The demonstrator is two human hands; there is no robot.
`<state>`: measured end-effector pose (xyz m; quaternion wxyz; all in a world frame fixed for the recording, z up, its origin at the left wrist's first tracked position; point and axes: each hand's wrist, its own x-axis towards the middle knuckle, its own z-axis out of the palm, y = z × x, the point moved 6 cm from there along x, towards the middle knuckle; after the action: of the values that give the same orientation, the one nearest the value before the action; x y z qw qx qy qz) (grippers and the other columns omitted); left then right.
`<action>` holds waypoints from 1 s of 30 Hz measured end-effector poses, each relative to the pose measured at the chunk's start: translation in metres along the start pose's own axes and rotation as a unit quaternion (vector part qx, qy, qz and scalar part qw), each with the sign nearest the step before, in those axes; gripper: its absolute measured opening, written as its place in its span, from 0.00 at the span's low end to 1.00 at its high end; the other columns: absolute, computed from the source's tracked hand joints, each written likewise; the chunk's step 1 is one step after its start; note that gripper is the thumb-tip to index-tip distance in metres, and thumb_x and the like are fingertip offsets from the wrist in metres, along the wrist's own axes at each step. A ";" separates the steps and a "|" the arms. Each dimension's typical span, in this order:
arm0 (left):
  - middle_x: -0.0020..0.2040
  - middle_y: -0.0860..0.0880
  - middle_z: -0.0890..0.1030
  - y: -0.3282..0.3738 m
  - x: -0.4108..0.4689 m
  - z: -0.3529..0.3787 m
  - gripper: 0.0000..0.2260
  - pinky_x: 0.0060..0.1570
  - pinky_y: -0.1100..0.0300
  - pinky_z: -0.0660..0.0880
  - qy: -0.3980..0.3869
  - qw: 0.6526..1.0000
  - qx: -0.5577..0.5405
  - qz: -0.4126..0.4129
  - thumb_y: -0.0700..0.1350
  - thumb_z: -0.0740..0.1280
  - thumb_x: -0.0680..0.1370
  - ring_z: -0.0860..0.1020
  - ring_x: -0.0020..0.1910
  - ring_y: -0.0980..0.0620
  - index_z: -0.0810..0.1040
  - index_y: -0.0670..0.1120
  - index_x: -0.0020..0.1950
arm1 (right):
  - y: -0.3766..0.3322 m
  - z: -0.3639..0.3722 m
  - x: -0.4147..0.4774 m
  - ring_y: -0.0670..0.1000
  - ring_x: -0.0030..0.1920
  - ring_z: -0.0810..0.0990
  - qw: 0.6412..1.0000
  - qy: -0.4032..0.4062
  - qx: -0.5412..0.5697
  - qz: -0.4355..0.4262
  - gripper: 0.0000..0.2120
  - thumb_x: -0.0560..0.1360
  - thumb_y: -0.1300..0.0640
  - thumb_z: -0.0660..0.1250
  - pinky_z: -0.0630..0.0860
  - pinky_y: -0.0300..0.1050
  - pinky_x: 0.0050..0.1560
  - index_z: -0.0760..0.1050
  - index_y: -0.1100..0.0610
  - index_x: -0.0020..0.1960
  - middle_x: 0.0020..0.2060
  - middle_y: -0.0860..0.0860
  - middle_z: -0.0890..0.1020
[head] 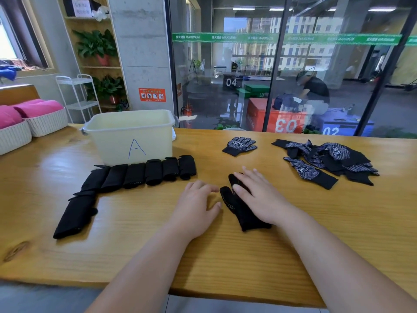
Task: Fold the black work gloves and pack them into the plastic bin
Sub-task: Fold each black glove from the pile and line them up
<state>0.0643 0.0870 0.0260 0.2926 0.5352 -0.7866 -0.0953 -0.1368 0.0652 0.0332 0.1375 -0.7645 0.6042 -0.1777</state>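
On the wood table [237, 256], my right hand [259, 199] lies flat on a glove [243, 214], left hand [195, 206] loose beside it, bin [128, 134] far left; mid-fold, I judge; next, double it over squarely.

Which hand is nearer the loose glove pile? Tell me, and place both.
Right. The right hand lies flat on a glove, left of the loose glove pile; the left hand rests on the table, farther left.
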 end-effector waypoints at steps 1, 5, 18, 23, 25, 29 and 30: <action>0.64 0.58 0.75 0.001 0.000 0.001 0.18 0.72 0.55 0.68 -0.002 1.000 0.006 0.009 0.56 0.70 0.82 0.68 0.69 0.55 0.78 0.57 0.72 | -0.001 -0.006 -0.011 0.46 0.85 0.48 1.000 0.018 0.005 -0.021 0.27 0.84 0.33 0.56 0.54 0.56 0.83 0.65 0.37 0.81 0.84 0.39 0.57; 0.61 0.60 0.75 0.002 0.003 0.007 0.13 0.70 0.51 0.71 -0.004 0.999 0.025 0.039 0.58 0.71 0.81 0.68 0.66 0.55 0.84 0.60 0.65 | -0.008 -0.008 -0.055 0.37 0.78 0.61 0.995 0.039 0.015 -0.089 0.15 0.75 0.33 0.73 0.62 0.48 0.77 0.83 0.36 0.59 0.72 0.31 0.72; 0.59 0.63 0.78 0.002 0.002 0.013 0.13 0.71 0.50 0.69 0.011 0.997 0.055 0.055 0.59 0.70 0.81 0.68 0.66 0.56 0.85 0.60 0.65 | -0.010 -0.008 -0.073 0.36 0.58 0.80 0.982 0.130 0.093 -0.100 0.03 0.77 0.45 0.76 0.78 0.48 0.61 0.86 0.41 0.45 0.51 0.31 0.84; 0.60 0.63 0.78 0.002 0.003 0.013 0.19 0.72 0.52 0.67 0.016 0.997 0.057 0.051 0.65 0.70 0.79 0.68 0.67 0.56 0.85 0.59 0.65 | -0.009 -0.008 -0.076 0.37 0.57 0.82 0.980 0.128 0.118 -0.101 0.02 0.77 0.46 0.77 0.78 0.47 0.61 0.86 0.41 0.46 0.50 0.31 0.85; 0.61 0.64 0.78 0.002 0.003 0.013 0.23 0.72 0.53 0.66 0.016 0.997 0.062 0.048 0.69 0.69 0.77 0.68 0.68 0.57 0.84 0.59 0.66 | -0.010 -0.008 -0.076 0.38 0.57 0.82 0.977 0.131 0.132 -0.102 0.01 0.77 0.47 0.77 0.78 0.47 0.60 0.86 0.41 0.46 0.50 0.31 0.85; 0.62 0.64 0.78 0.003 0.003 0.013 0.25 0.73 0.52 0.67 0.017 0.996 0.076 0.044 0.71 0.69 0.76 0.68 0.69 0.57 0.84 0.58 0.67 | -0.012 -0.005 -0.075 0.38 0.57 0.83 0.978 0.115 0.146 -0.097 0.01 0.77 0.47 0.77 0.78 0.45 0.61 0.86 0.40 0.46 0.50 0.31 0.85; 0.62 0.63 0.78 0.003 0.003 0.013 0.25 0.73 0.52 0.67 0.016 0.996 0.078 0.043 0.71 0.69 0.76 0.68 0.69 0.57 0.84 0.58 0.67 | -0.012 -0.004 -0.075 0.38 0.57 0.82 0.980 0.107 0.140 -0.096 0.01 0.77 0.46 0.77 0.77 0.45 0.61 0.86 0.40 0.46 0.51 0.31 0.85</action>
<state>0.0537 0.0831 0.0179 0.2666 0.5238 -0.8089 -0.0127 -0.1432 0.1408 0.0339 0.1596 -0.7687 0.5085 -0.3536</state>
